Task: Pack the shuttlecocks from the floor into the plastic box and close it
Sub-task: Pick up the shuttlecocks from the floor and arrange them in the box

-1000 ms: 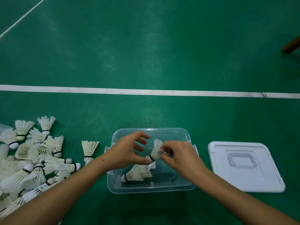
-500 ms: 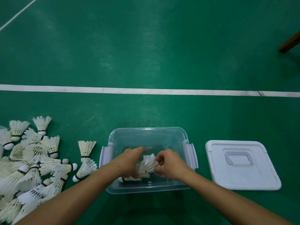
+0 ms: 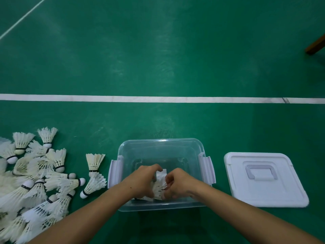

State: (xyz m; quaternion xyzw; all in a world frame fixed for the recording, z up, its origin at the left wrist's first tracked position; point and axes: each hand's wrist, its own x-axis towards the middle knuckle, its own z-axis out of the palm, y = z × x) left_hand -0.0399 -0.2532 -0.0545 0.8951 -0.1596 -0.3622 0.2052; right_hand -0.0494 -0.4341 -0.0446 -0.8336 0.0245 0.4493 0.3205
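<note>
Both hands down inside the clear plastic box (image 3: pixel 161 148), close together over its near half: left hand (image 3: pixel 143 180) with fingers curled over white shuttlecocks (image 3: pixel 159 190) lying on the box bottom, right hand (image 3: pixel 177 184) with fingers curled and pinching the feathers of the same small cluster from the other side. Exact count of shuttlecocks under the hands not readable, feathers mostly hidden by the fingers. Small white paper slip (image 3: pixel 161 174) just beyond the knuckles, on or against the box bottom. Box upright and lidless on the green court floor (image 3: pixel 158 59), pale side latches (image 3: pixel 207 169) flipped outward at left and right rims. White lid (image 3: pixel 263 178) flat on the floor just right of the box, handle recess facing up, apart from the box. Large heap of loose shuttlecocks (image 3: pixel 35 178) at the left edge of the floor area in view, well left of the box, with 2 separate shuttlecocks (image 3: pixel 94 175) between heap and box, 1 standing cork down and 1 on its side. White court line (image 3: pixel 158 99) across the floor beyond the box; brown wooden leg (image 3: pixel 315 44) at the far right edge.
</note>
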